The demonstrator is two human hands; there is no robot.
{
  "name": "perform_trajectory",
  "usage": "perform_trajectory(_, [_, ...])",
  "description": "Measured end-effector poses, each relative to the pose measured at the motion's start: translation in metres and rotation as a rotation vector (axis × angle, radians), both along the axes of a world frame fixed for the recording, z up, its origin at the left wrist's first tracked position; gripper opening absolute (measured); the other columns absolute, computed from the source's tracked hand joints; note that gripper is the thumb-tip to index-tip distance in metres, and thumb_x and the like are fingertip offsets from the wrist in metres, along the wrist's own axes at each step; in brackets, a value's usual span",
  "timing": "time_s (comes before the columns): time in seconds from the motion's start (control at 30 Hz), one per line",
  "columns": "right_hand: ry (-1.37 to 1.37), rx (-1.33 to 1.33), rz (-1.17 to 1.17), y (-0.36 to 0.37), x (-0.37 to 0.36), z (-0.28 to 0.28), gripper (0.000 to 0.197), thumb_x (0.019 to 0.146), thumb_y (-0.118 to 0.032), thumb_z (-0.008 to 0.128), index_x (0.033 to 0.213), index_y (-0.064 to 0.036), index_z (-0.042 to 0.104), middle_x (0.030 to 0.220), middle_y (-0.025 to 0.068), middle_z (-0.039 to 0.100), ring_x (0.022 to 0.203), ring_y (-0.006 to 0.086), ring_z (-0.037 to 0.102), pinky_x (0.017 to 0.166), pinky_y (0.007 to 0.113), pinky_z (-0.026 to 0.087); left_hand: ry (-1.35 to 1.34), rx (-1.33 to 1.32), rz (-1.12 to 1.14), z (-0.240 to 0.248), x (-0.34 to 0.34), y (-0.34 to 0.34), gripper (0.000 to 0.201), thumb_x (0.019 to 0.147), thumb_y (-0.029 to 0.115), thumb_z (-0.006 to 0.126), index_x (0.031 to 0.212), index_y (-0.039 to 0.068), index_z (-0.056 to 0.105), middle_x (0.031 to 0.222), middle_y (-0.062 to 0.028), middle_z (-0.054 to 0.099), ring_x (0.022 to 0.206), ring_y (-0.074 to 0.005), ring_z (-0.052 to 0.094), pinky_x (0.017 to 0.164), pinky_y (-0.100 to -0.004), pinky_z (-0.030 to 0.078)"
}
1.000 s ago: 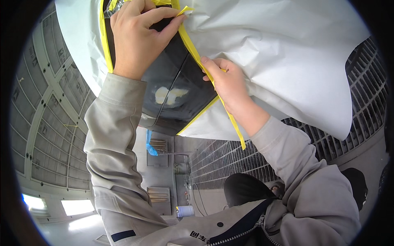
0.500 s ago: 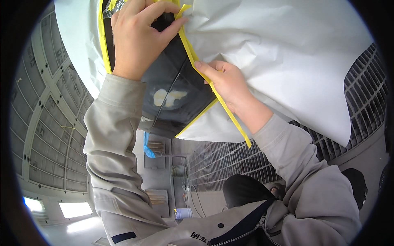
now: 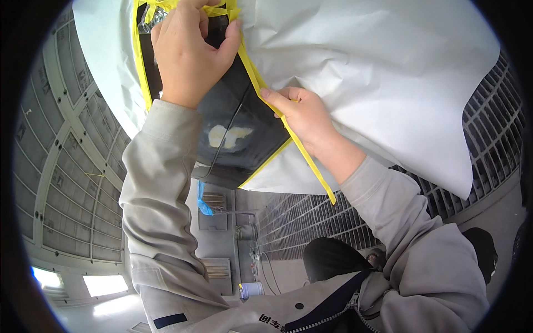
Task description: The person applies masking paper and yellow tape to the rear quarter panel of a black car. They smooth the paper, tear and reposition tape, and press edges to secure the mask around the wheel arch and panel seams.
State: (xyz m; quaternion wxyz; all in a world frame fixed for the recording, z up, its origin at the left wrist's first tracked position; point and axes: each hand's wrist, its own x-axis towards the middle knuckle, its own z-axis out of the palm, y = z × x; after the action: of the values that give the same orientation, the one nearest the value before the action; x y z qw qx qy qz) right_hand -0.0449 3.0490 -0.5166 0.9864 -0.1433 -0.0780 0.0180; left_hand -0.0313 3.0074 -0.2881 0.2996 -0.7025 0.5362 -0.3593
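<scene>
A dark panel [image 3: 250, 119] with a pale patch [image 3: 227, 136] is framed by yellow masking tape and white masking paper [image 3: 366, 61]. My right hand [image 3: 302, 114] pinches a strip of yellow masking tape [image 3: 312, 161] at the panel's right edge, and the strip's loose tail hangs below it. Up at the top edge, my left hand [image 3: 189, 58] is bent round the upper part of the tape, thumb against the strip. Some left fingertips are hidden or cut off by the frame. Crumpled clear film [image 3: 149, 25] shows beside the left hand.
Dark floor grating [image 3: 311, 216] lies below and at right. A blue strip [image 3: 203, 200] hangs under the panel. Lower down are a white tub [image 3: 251, 289] and a hose [image 3: 269, 272]. A gridded panel wall [image 3: 69, 183] stands at left.
The left thumb and fingers have drawn slightly left, and more yellow tape shows around them at the top. My right hand keeps its pinch, nearly in place; the tape's tail has shifted slightly.
</scene>
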Motion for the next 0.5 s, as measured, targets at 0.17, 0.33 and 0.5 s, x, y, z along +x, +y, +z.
perform_trajectory(0.17, [-0.004,0.018,-0.001,0.002,0.0,0.001,0.047,0.102,-0.046,0.088,0.101,-0.0002,0.077,0.095,0.0026,0.069,0.087,0.0111,0.059,0.08,0.029,0.047,-0.003,0.046,-0.076,0.008,0.011,-0.001,0.052,0.083,0.011,0.095,0.124,0.008,0.064,0.08,-0.0066,0.05,0.07,-0.0253,0.049,0.07,-0.0438,0.042])
perform_trajectory(0.33, [-0.007,0.043,-0.013,0.003,0.001,0.0,0.044,0.102,-0.043,0.088,0.102,0.0,0.078,0.094,0.0022,0.069,0.087,0.0108,0.059,0.08,0.028,0.047,-0.08,0.463,-0.367,0.036,0.02,-0.01,0.027,0.084,0.008,0.087,0.11,0.013,0.083,0.101,-0.002,0.077,0.091,-0.0233,0.074,0.085,-0.0402,0.055])
perform_trajectory(0.5, [-0.014,0.043,0.044,0.002,0.001,-0.002,0.042,0.103,-0.043,0.087,0.097,-0.0031,0.075,0.093,0.0009,0.067,0.084,0.0099,0.057,0.077,0.028,0.046,0.061,0.819,-0.245,0.052,0.016,0.0,0.043,0.078,0.005,0.072,0.119,0.009,0.084,0.134,-0.0061,0.08,0.13,-0.0286,0.075,0.108,-0.0432,0.058])
